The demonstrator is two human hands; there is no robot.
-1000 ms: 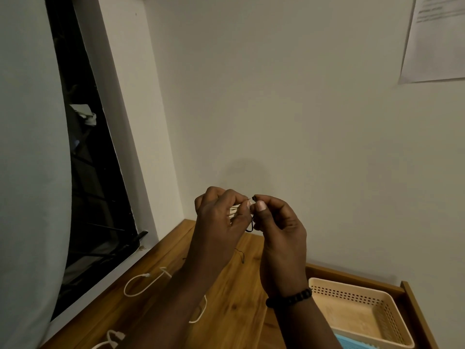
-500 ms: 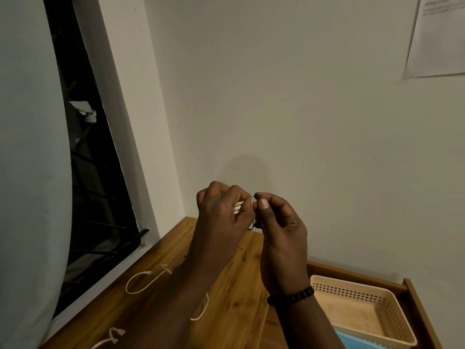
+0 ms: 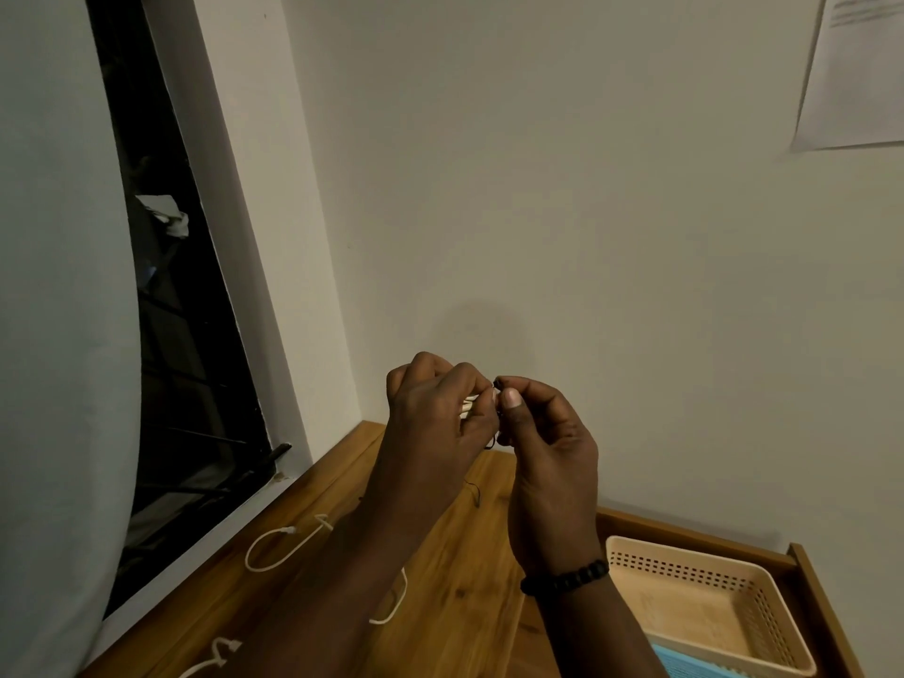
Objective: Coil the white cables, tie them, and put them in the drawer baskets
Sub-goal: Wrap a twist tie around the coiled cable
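Here, starting at the left, loose white cables (image 3: 274, 550) are lying on the wooden bench (image 3: 455, 579) under the window, waiting their turn. Above the bench, the left hand (image 3: 435, 408) is gripping a small coil (image 3: 469, 405) of white cable, fingers curled round it, knuckles turned up and the wrist bent back toward the person. Just beside it, touching at the fingertips, the right hand (image 3: 543, 433) is pinching a thin black tie (image 3: 495, 435) between thumb and forefinger, the thumbnail facing the camera and a dark bead bracelet sitting at the wrist. The step in hand looks like the tying: the tie is apparently being wrapped or twisted round the coil's middle, though how far it has got is hidden by the fingers. The next move probably calls for closing the twist snugly while the left hand is keeping the loops from springing apart, then carrying the bundle right to the beige basket (image 3: 763, 574) sitting in the open drawer.
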